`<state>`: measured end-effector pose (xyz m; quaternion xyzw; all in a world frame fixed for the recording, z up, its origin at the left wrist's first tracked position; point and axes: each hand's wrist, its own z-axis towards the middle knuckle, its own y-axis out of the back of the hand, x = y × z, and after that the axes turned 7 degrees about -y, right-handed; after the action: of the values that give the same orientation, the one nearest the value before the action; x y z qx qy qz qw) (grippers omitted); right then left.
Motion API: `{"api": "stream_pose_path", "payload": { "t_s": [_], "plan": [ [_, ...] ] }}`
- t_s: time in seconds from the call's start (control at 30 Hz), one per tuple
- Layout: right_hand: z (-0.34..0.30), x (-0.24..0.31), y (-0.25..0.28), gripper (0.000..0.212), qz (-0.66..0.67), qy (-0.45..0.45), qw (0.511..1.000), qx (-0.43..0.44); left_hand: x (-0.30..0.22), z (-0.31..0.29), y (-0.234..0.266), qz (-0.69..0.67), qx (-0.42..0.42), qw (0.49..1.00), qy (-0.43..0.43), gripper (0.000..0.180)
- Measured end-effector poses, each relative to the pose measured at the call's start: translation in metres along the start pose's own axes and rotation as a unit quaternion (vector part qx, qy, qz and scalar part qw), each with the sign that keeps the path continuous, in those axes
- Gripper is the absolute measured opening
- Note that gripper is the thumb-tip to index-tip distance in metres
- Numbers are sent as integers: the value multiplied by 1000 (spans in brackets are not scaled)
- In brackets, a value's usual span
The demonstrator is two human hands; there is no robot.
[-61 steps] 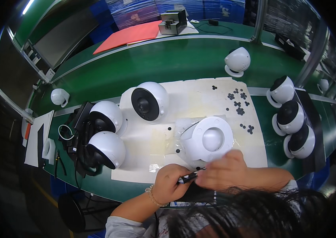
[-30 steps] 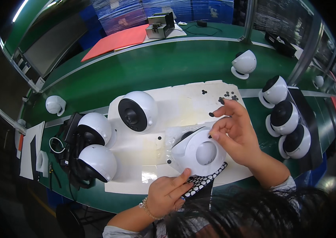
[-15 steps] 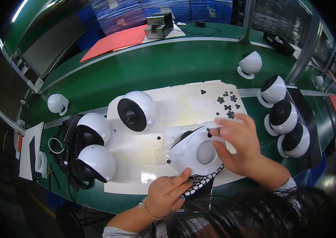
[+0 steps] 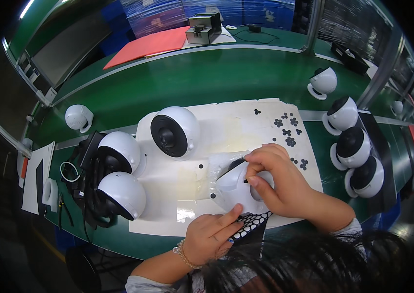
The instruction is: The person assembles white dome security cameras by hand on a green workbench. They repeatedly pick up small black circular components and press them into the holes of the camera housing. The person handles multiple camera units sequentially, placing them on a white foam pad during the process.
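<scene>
A white round-bodied camera (image 4: pixel 228 190) with a disc-shaped base lies tipped over on clear bubble wrap (image 4: pixel 214 168). My left hand (image 4: pixel 209 237) reaches it from the near side, index finger stretched against its lower edge, the other fingers by a black sheet with white round spots (image 4: pixel 252 223). Over the base, my right hand (image 4: pixel 277 183) has thumb and index finger drawn together in a pinch. A small black dot shows at the thumb tip; whether it is held or lies on the base I cannot tell. The right hand covers much of the base.
Beneath is a pale board (image 4: pixel 160 219) with black clover-shaped bits (image 4: pixel 290 141) at its far right. Another white camera (image 4: pixel 175 133) stands on it. More cameras sit left (image 4: pixel 127 195) beside black cables (image 4: pixel 89 195), and right (image 4: pixel 353 147). A metal box (image 4: pixel 204 28) stands far back.
My right hand has moved left over the camera base, and its fingers have closed from spread to a pinch. My left hand stays at the camera's lower edge. The whole view has shifted slightly.
</scene>
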<state>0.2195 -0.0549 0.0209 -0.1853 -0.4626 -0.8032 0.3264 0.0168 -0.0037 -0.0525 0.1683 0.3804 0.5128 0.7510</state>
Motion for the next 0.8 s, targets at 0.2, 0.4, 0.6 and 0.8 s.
{"api": "stream_pose_path", "payload": {
  "t_s": [0.2, 0.4, 0.6, 0.8],
  "plan": [
    [-5, -5, -10, 38, -24, 40, 997, -60, 1, -1, 0, 6, 11, 1000, -3, 34],
    [-11, -8, -12, 37, 105, -35, 992, -54, 0, 0, 0, 3, 12, 1000, -2, 34],
    [-5, 0, -2, 34, -89, 45, 995, -24, -3, 3, 1, -1, 0, 1000, 1, 35],
    [-20, 24, 10, 35, -312, 35, 949, -5, -2, 6, 3, 14, 5, 1000, 11, 37]
  ]
}}
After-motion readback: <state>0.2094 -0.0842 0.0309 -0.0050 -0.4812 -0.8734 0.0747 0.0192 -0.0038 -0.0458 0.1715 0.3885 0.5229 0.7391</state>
